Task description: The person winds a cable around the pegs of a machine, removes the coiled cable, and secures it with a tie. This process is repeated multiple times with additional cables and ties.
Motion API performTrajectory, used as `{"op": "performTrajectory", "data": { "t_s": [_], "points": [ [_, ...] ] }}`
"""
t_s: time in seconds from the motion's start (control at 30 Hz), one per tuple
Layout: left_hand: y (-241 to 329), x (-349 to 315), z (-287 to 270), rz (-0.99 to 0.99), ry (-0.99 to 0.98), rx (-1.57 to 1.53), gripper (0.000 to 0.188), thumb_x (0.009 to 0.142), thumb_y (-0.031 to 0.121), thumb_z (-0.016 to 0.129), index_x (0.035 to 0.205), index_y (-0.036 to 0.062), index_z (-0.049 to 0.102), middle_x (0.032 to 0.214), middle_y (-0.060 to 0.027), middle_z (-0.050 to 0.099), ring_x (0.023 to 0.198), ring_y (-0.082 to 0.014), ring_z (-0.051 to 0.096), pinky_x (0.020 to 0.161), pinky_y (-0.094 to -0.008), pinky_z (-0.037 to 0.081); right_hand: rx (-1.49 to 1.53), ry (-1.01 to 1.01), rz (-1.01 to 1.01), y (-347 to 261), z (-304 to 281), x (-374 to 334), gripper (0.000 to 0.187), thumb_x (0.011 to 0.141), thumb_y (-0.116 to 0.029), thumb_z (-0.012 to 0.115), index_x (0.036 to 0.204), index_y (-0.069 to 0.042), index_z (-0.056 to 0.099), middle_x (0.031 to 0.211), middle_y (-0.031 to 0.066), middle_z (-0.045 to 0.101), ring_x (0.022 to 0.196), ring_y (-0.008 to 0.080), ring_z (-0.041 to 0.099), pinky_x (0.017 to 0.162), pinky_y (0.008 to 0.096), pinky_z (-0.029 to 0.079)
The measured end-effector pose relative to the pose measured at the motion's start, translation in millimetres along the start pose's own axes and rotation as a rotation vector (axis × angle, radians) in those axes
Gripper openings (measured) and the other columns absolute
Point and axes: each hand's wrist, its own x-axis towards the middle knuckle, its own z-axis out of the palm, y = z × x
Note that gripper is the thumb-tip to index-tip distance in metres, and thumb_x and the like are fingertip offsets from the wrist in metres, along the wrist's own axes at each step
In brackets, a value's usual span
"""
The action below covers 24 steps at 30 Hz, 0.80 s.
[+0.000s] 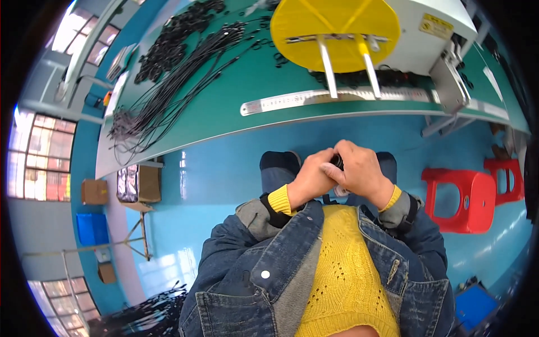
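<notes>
My left hand (314, 173) and my right hand (359, 170) meet in front of my body, below the table's near edge. Between them sits a small black bundle (337, 161), mostly covered by my fingers; it looks like coiled cable, though too little shows to be sure. Both hands are closed around it, the right thumb lying across toward the left hand. Beyond them, at the table edge, stands a machine's round yellow disc (337, 25) with two pale rods (327, 67) pointing toward me. A steel ruler (281, 103) lies along the table under the disc.
Long black cables (188, 73) spread over the green table (224, 121) at the left, with a heap of coiled black cables (168, 48) behind. Red plastic stools (477, 202) stand at my right. Cardboard boxes (150, 184) and a blue bin (92, 228) are on the left.
</notes>
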Motion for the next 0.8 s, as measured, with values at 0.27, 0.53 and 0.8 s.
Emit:
{"op": "performTrajectory", "data": {
  "t_s": [0.27, 0.53, 0.8],
  "points": [
    [-31.9, -34.5, -14.8, -0.135, -0.358, -0.245, 0.032, 0.071, 0.027, 0.067, 0.06, 0.0006, 0.055, 0.056, -0.0134, 0.056, 0.053, -0.027, 0.056, 0.053, -0.0355, 0.045, 0.149, -0.464, 0.338, -6.8, 35.9, -10.8, 0.034, 0.08, -0.033, 0.058, 0.078, 0.001, 0.057, 0.061, 0.0145, 0.058, 0.058, 0.0255, 0.059, 0.05, 0.0324, 0.046],
    [-125.1, 21.4, -264.2, -0.363, -0.203, -0.569, 0.021, 0.086, 0.018, 0.052, 0.095, -0.0016, 0.051, 0.096, -0.0142, 0.056, 0.072, -0.011, 0.054, 0.058, -0.0171, 0.045, 0.484, -0.747, 0.516, 23.7, 27.0, -31.9, 0.032, 0.079, -0.031, 0.06, 0.077, 0.002, 0.059, 0.064, 0.011, 0.062, 0.059, 0.0198, 0.06, 0.055, 0.0311, 0.046],
    [-228.6, 54.0, -340.3, -0.367, 0.556, 0.964, 0.028, 0.076, 0.026, 0.061, 0.098, 0.0099, 0.063, 0.1, -0.0165, 0.059, 0.097, -0.0346, 0.055, 0.078, -0.0431, 0.047, 0.476, -0.67, 0.532, 37.9, 29.1, -23.4, 0.026, 0.078, -0.025, 0.061, 0.078, 0.001, 0.06, 0.066, 0.0096, 0.062, 0.06, 0.0191, 0.06, 0.056, 0.0307, 0.046]
  ]
}}
